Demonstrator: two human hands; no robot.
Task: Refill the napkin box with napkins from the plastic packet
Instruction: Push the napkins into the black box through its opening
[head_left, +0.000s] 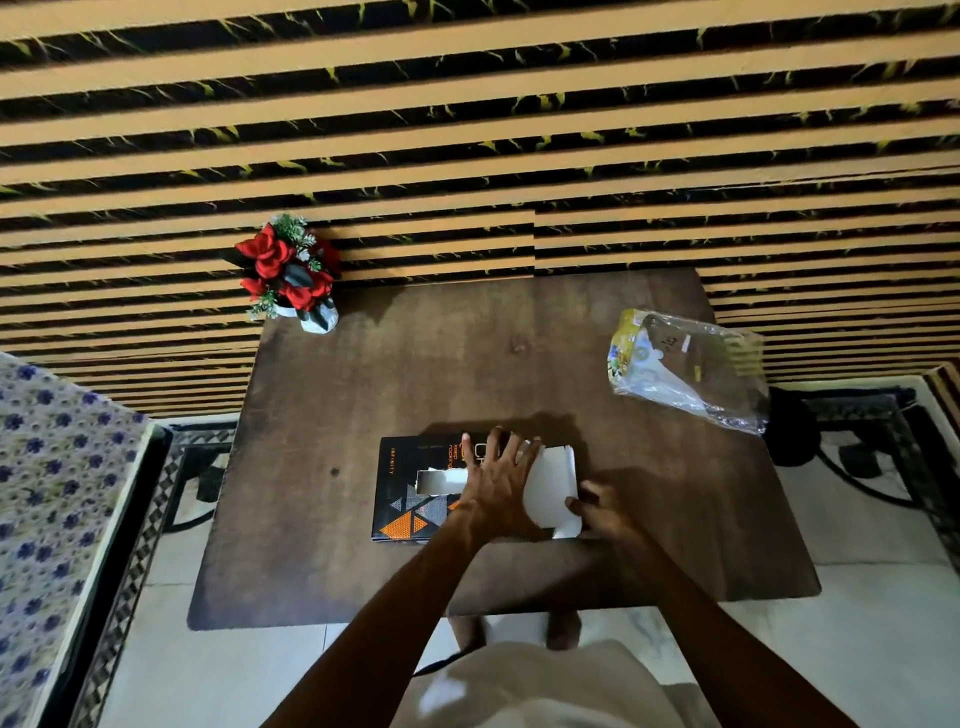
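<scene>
Your left hand (496, 480) covers the right half of the napkin box (410, 488), hiding most of its lettering. Your right hand (605, 512) at 3 o'clock of the box sits partly behind the white napkins (553, 486). The plastic packet (685, 371) at 2 o'clock is clear; you cannot tell its contents.

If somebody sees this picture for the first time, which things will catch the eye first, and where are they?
At the near middle of the dark brown wooden table, the left hand lies flat on the black napkin box with orange triangles, while the right hand pushes white napkins into its right end. The clear, seemingly empty plastic packet lies at the far right, and red artificial flowers in a white pot stand at the far left corner.
</scene>
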